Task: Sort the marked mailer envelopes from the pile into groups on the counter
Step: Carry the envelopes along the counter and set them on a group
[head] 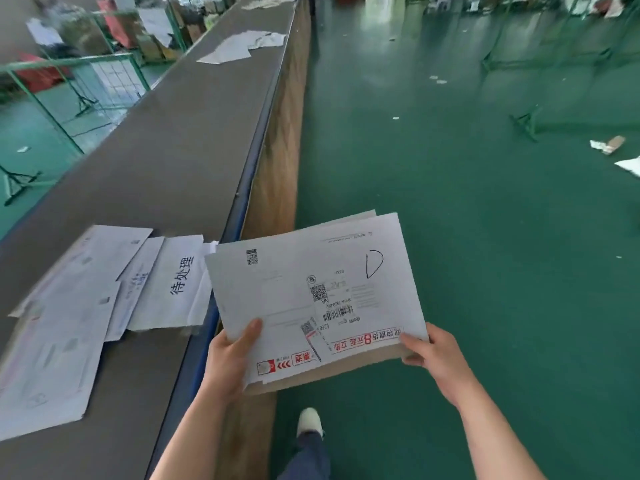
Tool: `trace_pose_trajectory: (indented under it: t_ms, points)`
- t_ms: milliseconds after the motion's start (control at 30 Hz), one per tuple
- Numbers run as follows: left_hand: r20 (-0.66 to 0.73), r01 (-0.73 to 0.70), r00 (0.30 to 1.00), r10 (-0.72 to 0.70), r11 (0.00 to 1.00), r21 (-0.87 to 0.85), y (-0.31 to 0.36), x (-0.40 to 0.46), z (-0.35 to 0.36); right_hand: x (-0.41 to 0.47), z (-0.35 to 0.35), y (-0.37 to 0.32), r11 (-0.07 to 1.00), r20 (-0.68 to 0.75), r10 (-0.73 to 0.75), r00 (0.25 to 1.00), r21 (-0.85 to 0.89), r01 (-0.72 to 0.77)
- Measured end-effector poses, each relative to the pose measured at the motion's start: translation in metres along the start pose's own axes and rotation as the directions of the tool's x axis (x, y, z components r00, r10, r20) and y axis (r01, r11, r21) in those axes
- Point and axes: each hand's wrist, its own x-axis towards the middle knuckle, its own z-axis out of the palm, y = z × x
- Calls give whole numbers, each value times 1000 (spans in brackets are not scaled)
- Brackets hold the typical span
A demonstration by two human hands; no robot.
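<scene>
1. Envelopes fill our two hands: we hold a small stack of mailer envelopes (pixel 311 299) out over the green floor (pixel 485 202), just right of the worktop (pixel 180 140) edge.
2. Our left hand (pixel 230 362) has its grip clenched on the stack's near left corner, thumb lying on the top face, fingers hidden below.
3. Our right hand (pixel 431 355) has its grip clenched on the near right corner, thumb on top by the red printing.
4. The top envelope is white, with a handwritten letter D (pixel 374 264) near its far right corner, a barcode, QR codes and red print along the near edge; a brown cardboard mailer (pixel 311 374) shows beneath it.
5. On the worktop to the left lies a group of white envelopes (pixel 69 323), overlapping, blurred in our view.
6. Beside that group a white sheet with black Chinese characters (pixel 180 275) lies at the worktop's edge, its right side tucked behind the stack we hold.
7. Farther along the worktop lie more white envelopes (pixel 239 46), well apart from the near group.
8. Below, we see one white shoe (pixel 309 422) on the floor.
</scene>
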Motion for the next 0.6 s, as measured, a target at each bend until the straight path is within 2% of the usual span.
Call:
trace_pose_trajectory:
  t_ms: [67,200,300,400,500,600]
  points:
    - [-37,-3,999,1,999,-43,10,55,11,58,5,-19,997,50,-12,999,-72,15]
    - [-50,4,999,-9,995,-99,43,165,38,175,19,-76,989,33,-53,998,-140,57]
    - [28,66,998,-63,988,-143,82,249,59,254,27,-126,988,4,-59,998,-145,59]
    - [168,140,980,-109,974,-180,134,328,87,331,25,-179,992,9,-10,1000,-129,11]
    - [244,161,963,-111,967,-198,179,392,118,392,19,-216,995,91,78,993,55,-83]
    - [322,163,940,-110,976,-142,208,459,149,457,15,-235,951,139,115,984,272,-150]
